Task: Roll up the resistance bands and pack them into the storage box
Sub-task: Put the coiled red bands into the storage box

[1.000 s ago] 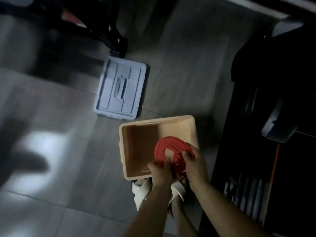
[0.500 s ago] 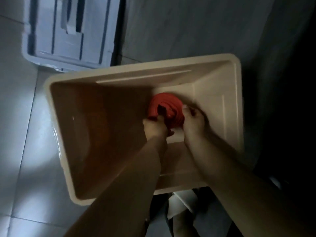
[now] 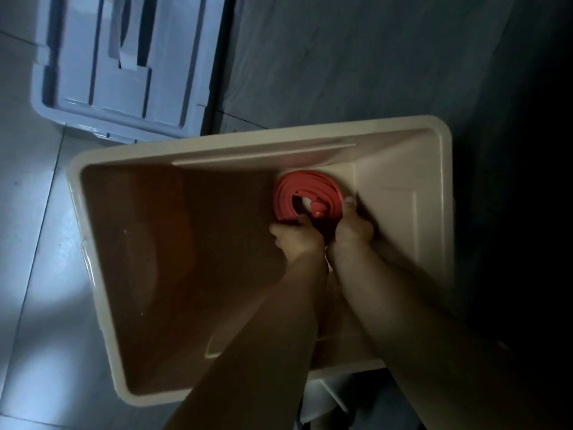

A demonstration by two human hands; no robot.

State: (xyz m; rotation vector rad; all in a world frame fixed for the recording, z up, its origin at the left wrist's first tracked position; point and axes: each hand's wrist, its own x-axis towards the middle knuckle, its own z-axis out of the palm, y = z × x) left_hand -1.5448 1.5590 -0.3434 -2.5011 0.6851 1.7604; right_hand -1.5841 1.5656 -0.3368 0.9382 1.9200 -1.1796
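Head view, dim light: the red resistance band (image 3: 305, 197), wound into a flat coil, is low inside the storage box (image 3: 248, 143), at the far right of its floor, close to the far wall and the right wall. Cannot tell whether it rests on the bottom yet. The turns look loose, and the inner end (image 3: 317, 210) pokes up in the open centre.

The left hand (image 3: 296, 237) grips the coil's near edge, fingers curled over it. The right hand (image 3: 352, 229) holds the right-hand edge, thumb laid along the outer turn; its other fingers are hidden. Both forearms reach down over the near rim.

Judgement: the step in hand is setting the coil down.
- Lay it flat on the bottom before letting go.
- Press the turns together, then ease both hands off at once so the rubber does not spring open.
- Seat it against the corner walls; that should help it keep its shape and leave room on the left for other bands.
- Risk: the inner end pops out and the coil unwinds.

Outside the box, a grey-blue lid (image 3: 117, 88) lies on the tiled floor (image 3: 31, 259), just beyond the far left corner.
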